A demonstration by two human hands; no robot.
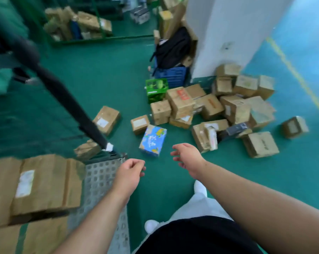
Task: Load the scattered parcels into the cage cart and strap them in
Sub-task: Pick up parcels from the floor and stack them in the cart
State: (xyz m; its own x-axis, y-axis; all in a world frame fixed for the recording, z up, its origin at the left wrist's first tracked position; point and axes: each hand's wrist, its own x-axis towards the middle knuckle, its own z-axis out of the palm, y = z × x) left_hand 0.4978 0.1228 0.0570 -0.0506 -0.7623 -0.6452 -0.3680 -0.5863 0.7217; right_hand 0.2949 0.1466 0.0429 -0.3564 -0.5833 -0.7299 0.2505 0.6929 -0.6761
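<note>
— What stands at the far right?
— A white pillar (228,30), rising from the green floor (109,79).
— Anything against it?
— A black backpack (173,48) on its left side, slumped over a blue slatted crate (177,75) (the crate's lower edge is hidden). Brown cardboard sheets lean behind the backpack.
— And the floor itself?
— A yellow line (298,77) runs slantwise along the right. Beyond that line the floor turns pale blue (310,33). The picture is blurred, so finer marks cannot be read.
</note>
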